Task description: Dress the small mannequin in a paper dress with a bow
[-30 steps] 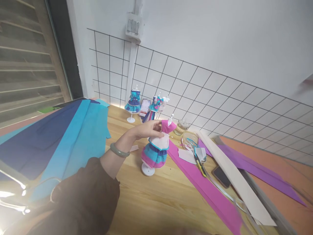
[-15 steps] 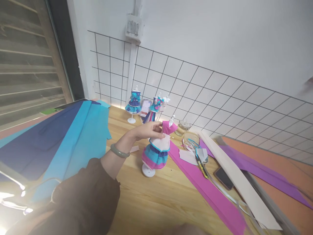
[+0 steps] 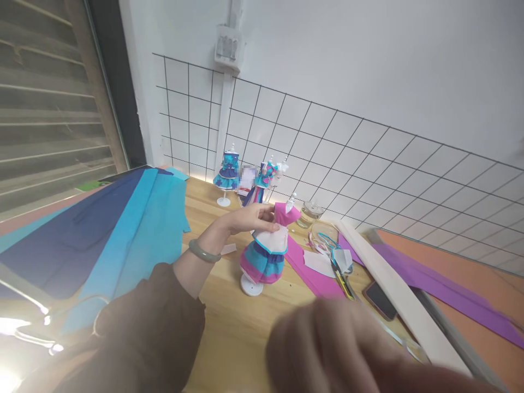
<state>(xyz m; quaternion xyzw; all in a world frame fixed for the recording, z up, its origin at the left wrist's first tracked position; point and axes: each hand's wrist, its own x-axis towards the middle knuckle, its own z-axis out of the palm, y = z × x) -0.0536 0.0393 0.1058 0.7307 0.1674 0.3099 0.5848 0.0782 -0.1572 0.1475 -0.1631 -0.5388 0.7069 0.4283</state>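
My left hand (image 3: 254,218) is closed around the waist of a miniature dress form (image 3: 293,200), thumb in front. The form wears a small paper-like dress (image 3: 264,263) with a pink top, a white blue-edged layer and a blue, navy and pink skirt. It tilts a little, its round white base (image 3: 251,286) on or just above the tabletop. Large and blurred in the foreground, my right hand (image 3: 331,344) has its fingers curled in. Whatever is between those fingers is hidden.
Other dressed miniature forms, one in blue (image 3: 226,172), stand behind. Blue sheets (image 3: 159,234) cover the left. To the right lie a pink strip (image 3: 307,275), a yellow cutter (image 3: 345,286), a phone (image 3: 380,300) and a white strip (image 3: 393,278). A glass jar (image 3: 310,214) stands near the wire grid (image 3: 311,125).
My right hand has risen into view from the bottom edge, covering part of the pink strip. My left hand keeps its hold on the dress form. The whole view has shifted slightly.
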